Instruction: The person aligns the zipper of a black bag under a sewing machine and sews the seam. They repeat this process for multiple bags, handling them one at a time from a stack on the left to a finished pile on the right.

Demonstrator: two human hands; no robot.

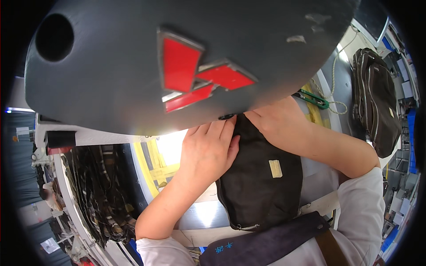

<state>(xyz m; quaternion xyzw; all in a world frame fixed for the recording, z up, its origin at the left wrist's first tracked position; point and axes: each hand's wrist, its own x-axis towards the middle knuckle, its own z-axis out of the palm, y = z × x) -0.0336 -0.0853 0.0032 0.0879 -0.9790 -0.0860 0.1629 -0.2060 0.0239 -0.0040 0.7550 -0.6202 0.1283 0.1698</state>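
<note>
- The left hand point(207, 150) lies with fingers curled over the top left edge of a black zippered pouch point(259, 181), pressing it.
- The right hand point(277, 122) grips the pouch's top right edge; its fingertips are hidden under the dark grey cap brim point(111, 66).
- The pouch sits centre, near the person's chest.
- A dark bag point(375, 104) lies far right.

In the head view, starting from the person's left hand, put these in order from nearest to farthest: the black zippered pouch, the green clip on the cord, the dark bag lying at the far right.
1. The black zippered pouch: the left hand touches its top edge, centre of the picture.
2. The green clip: upper right, beyond the right hand.
3. The dark bag: far right, past the clip.
</note>
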